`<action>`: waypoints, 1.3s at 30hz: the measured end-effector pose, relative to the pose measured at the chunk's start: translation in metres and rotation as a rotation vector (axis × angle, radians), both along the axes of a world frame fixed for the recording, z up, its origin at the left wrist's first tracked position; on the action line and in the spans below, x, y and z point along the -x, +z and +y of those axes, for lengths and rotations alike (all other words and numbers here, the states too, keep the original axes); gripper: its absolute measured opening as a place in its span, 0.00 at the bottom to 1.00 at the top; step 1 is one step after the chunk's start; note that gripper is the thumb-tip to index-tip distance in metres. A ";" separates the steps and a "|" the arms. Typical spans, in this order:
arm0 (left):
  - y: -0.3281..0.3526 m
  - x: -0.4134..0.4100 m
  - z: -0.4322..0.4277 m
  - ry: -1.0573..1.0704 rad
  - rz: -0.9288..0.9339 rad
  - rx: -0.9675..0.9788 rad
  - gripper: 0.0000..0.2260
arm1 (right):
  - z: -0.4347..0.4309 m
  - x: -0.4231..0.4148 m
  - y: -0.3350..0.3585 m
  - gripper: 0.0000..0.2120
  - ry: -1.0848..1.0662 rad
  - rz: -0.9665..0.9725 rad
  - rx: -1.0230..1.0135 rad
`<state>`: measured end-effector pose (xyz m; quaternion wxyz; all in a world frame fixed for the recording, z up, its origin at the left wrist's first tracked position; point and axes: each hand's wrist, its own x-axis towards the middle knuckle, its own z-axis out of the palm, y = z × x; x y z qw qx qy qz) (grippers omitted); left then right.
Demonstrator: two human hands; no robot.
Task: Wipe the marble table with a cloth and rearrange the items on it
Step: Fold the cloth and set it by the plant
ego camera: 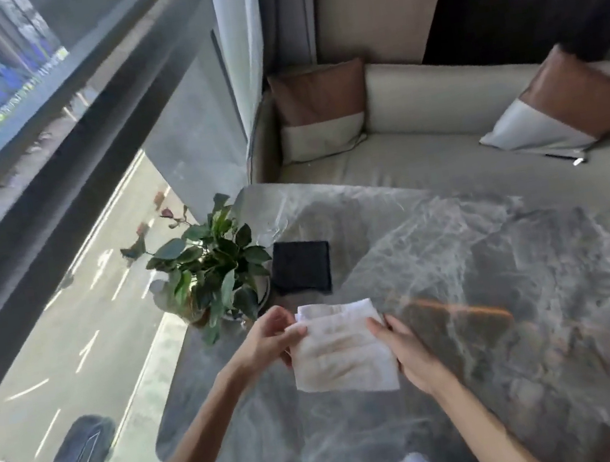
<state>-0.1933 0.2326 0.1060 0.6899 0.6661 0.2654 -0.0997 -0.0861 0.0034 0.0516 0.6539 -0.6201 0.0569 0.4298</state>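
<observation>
A folded white cloth (340, 348) hangs just above the grey marble table (501, 280), held between both hands. My left hand (268, 341) pinches its left edge and my right hand (407, 354) grips its right edge. A potted green plant (210, 268) stands at the table's left edge by the window. To the right of the plant lies a flat black square item (301, 267) on the marble.
A beige sofa (418, 123) with two brown and white cushions (321, 109) (558, 106) runs along the table's far side. A small dark object (565, 157) lies on the seat. A full-height window (52, 189) borders the table's left side.
</observation>
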 end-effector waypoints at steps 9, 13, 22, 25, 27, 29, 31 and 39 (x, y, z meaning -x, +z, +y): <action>-0.148 0.023 -0.042 -0.203 0.285 -0.383 0.03 | -0.027 0.058 -0.114 0.14 -0.014 -0.068 0.581; -0.169 0.020 -0.043 -0.172 0.274 -0.507 0.06 | -0.031 0.058 -0.124 0.17 0.158 -0.541 0.783; -0.168 0.001 -0.033 -0.468 -0.024 -0.760 0.03 | -0.020 0.033 -0.127 0.08 0.518 -0.811 0.885; -0.171 -0.011 -0.033 -0.543 -0.077 -0.778 0.04 | -0.023 0.021 -0.126 0.03 0.495 -0.751 0.917; -0.173 -0.021 -0.033 -0.592 -0.044 -0.771 0.05 | -0.026 0.015 -0.126 0.02 0.476 -0.713 0.931; -0.177 -0.030 -0.034 -0.625 -0.036 -0.775 0.05 | -0.026 0.013 -0.124 0.02 0.476 -0.650 0.942; -0.179 -0.036 -0.033 -0.646 -0.049 -0.792 0.05 | -0.023 0.012 -0.124 0.01 0.478 -0.585 0.973; -0.181 -0.052 -0.033 -0.767 -0.083 -0.788 0.06 | -0.027 0.017 -0.121 0.05 0.442 -0.584 1.000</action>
